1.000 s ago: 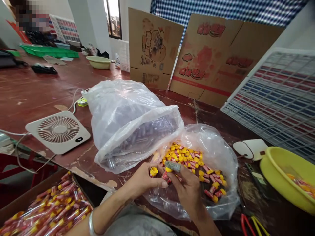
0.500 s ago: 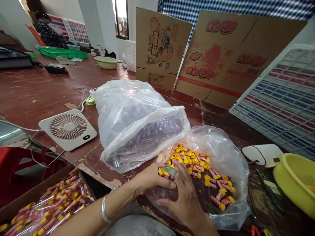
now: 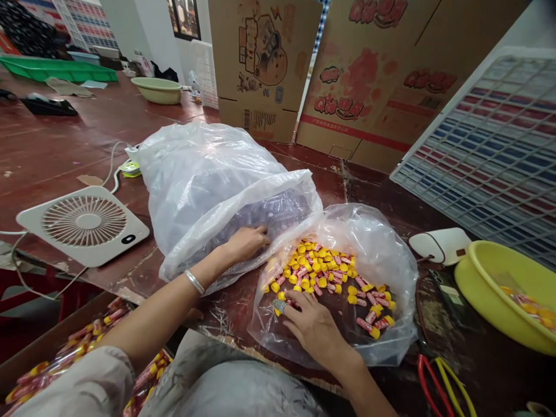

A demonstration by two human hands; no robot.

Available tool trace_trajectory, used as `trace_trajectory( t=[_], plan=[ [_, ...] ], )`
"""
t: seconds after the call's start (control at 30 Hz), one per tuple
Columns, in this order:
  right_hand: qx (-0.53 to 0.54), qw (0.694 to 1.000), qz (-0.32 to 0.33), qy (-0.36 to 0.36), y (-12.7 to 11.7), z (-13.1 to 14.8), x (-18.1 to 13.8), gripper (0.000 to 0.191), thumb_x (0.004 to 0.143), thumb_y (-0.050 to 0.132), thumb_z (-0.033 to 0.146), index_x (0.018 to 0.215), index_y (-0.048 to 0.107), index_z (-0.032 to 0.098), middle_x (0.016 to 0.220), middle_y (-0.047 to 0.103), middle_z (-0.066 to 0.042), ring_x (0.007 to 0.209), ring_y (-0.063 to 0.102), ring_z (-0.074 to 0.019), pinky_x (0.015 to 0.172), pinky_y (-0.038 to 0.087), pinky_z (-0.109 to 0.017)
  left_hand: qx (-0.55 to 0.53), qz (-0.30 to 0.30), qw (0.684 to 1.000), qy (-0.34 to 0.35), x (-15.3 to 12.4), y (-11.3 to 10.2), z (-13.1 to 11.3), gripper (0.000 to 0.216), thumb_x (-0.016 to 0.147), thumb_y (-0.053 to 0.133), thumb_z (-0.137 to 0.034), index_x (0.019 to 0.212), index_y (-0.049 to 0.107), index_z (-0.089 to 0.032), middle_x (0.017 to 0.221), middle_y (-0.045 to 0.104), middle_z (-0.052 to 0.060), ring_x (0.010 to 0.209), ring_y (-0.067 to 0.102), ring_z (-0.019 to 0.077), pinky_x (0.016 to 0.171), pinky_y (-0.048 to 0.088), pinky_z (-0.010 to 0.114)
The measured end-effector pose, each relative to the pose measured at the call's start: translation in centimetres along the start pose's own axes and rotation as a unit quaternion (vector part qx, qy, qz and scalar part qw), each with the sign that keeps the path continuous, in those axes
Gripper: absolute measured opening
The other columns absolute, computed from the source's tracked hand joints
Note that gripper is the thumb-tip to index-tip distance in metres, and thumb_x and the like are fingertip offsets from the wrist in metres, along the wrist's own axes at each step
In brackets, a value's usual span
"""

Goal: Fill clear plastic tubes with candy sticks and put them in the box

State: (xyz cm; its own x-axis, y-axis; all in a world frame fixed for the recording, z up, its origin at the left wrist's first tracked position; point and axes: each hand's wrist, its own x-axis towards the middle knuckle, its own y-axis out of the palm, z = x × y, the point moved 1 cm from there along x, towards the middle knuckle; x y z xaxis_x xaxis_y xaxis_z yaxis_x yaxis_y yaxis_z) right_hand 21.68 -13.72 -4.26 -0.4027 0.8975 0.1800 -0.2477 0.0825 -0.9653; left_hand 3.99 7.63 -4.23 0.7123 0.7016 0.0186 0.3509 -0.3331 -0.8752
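Observation:
My left hand (image 3: 248,242) reaches into the mouth of a large white plastic bag (image 3: 195,156), over clear plastic tubes (image 3: 282,214). Its fingers look loosely bent and slightly apart, with nothing visible in them. Over the near left part of a clear plastic bag (image 3: 377,231), my right hand (image 3: 315,330) has its fingers stretched out and its thumb apart. A grey wrap (image 3: 279,305) covers one fingertip, close beside a yellow cap. Just beyond those fingers lies a spread of yellow-capped pieces with pink-and-white printed bodies (image 3: 324,263).
A box of filled tubes (image 3: 91,336) stands low at the left, below a white fan (image 3: 89,223). Right are a yellow basin (image 3: 486,289), a phone (image 3: 454,298) and red-and-yellow handles (image 3: 443,382). Cardboard sheets (image 3: 369,139) and a white rack (image 3: 486,139) stand behind.
My left hand has left my right hand's side and moved up and left into the white bag. My right hand stays by the capped pieces, fingers more spread. The view has shifted right and down.

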Motion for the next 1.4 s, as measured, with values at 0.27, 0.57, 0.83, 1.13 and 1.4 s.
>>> trace_trajectory(
  t=[0.27, 0.57, 0.83, 1.13, 1.4],
  plan=[
    [0.058, 0.997, -0.055, 0.011, 1.5, -0.5, -0.3, 0.019, 0.082, 0.069, 0.008, 0.093, 0.061, 0.020, 0.113, 0.066, -0.008, 0.098, 0.069, -0.0217, 0.082, 0.059, -0.035, -0.271, -0.027, 0.961, -0.044, -4.7, -1.5, -1.3, 0.037, 0.085, 0.063, -0.042, 0.106, 0.072, -0.012, 0.087, 0.074, 0.007, 0.071, 0.065, 0.0159, 0.067, 0.049, 0.025],
    [0.423, 0.827, -0.308, 0.204, -2.3, -0.3, 1.5, 0.024, 0.093, 0.065, 0.033, 0.114, 0.067, 0.020, 0.107, 0.075, -0.008, 0.094, 0.074, -0.0215, 0.084, 0.062, -0.034, -0.647, 0.110, 0.743, -0.133, -8.7, 1.9, -7.3, 0.035, 0.061, 0.088, -0.035, 0.087, 0.077, -0.014, 0.082, 0.072, 0.003, 0.058, 0.056, 0.0092, 0.058, 0.047, 0.023],
    [0.304, 0.931, -0.184, 0.080, -3.1, 1.2, 1.3, 0.028, 0.093, 0.064, 0.043, 0.112, 0.065, 0.022, 0.101, 0.073, -0.006, 0.093, 0.071, -0.0218, 0.084, 0.060, -0.036, -0.697, 0.096, 0.702, -0.112, -9.6, 2.4, -9.1, 0.028, 0.066, 0.087, -0.033, 0.080, 0.077, -0.011, 0.070, 0.069, 0.002, 0.055, 0.056, 0.0081, 0.054, 0.045, 0.019],
    [0.117, 0.966, -0.229, -0.020, -2.6, 3.6, 1.5, 0.060, 0.078, 0.077, 0.045, 0.122, 0.048, 0.017, 0.110, 0.062, -0.013, 0.114, 0.058, -0.0308, 0.103, 0.049, -0.055, -0.735, 0.098, 0.659, -0.125, -10.6, 3.7, -9.4, 0.033, 0.067, 0.086, -0.038, 0.077, 0.074, -0.009, 0.066, 0.067, 0.004, 0.053, 0.052, 0.0068, 0.052, 0.038, 0.017],
    [0.071, 0.992, -0.090, 0.046, -2.4, -0.3, -1.1, 0.073, 0.078, 0.075, 0.057, 0.132, 0.048, 0.015, 0.127, 0.061, -0.016, 0.120, 0.060, -0.0313, 0.098, 0.054, -0.045, -0.422, 0.139, 0.876, -0.190, -20.3, 1.6, -2.4, 0.024, 0.068, 0.076, -0.029, 0.088, 0.071, -0.017, 0.079, 0.069, 0.001, 0.070, 0.060, 0.0149, 0.062, 0.044, 0.021]
  ],
)
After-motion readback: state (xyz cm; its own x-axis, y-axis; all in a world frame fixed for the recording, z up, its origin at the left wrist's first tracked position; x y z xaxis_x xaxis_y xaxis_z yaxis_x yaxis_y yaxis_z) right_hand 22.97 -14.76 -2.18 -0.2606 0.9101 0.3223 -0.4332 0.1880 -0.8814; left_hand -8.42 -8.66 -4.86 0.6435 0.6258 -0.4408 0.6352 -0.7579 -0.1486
